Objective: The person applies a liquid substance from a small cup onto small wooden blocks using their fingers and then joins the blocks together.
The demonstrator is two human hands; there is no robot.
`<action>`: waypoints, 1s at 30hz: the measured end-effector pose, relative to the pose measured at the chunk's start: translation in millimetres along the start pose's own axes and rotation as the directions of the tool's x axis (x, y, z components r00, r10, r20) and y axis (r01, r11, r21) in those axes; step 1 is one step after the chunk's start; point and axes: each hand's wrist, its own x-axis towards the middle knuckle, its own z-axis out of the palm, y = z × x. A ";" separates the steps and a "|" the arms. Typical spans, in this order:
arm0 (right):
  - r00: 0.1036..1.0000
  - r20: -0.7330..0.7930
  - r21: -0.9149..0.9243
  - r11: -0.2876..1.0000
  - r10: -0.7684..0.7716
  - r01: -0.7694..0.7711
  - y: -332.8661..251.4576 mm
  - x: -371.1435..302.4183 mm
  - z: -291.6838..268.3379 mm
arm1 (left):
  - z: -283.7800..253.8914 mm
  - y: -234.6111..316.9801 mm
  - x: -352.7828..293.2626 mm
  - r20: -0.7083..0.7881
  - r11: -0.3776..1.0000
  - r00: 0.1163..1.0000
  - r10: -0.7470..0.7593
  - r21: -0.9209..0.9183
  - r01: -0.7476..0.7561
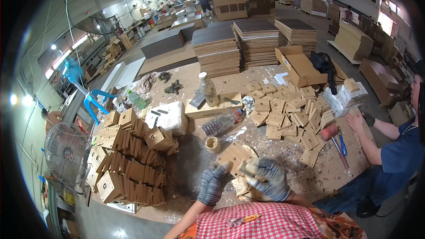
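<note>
L hand [213, 183], grey knit glove, grip closed on the lower-left edge of a square wooden block [233, 156]; R hand [267, 178], same glove, fingers curled tight over sth at the block's right side, can't tell what. Block sits tilted at the near table [186, 168] edge, just above a red-checked cloth [261, 222]. Small wooden cup [213, 144] just left. Big block pile [128, 159] far left; scattered blocks [287, 115] & rubber mallet [335, 139] to the right, by a co-worker's hand [355, 121].
</note>
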 end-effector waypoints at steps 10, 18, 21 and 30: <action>0.931 0.327 -0.111 0.972 -0.160 0.206 5.3 -7.3 9.9 | -3.9 4.2 -3.9 -0.040 0.998 0.997 0.062 -0.016 -0.063; 0.997 0.057 -0.217 0.976 0.046 -0.033 8.6 1.6 -7.4 | -0.2 7.2 -6.4 -0.041 0.999 0.998 0.040 0.021 -0.039; 0.996 -0.042 -0.204 0.975 0.079 -0.086 12.0 4.1 -11.3 | 1.0 9.2 -6.7 -0.020 1.000 1.000 -0.004 0.007 0.004; 0.976 -0.182 -0.034 0.992 0.116 -0.124 9.3 1.5 -18.8 | -0.3 12.6 -5.8 0.100 0.958 0.979 -0.177 -0.213 0.194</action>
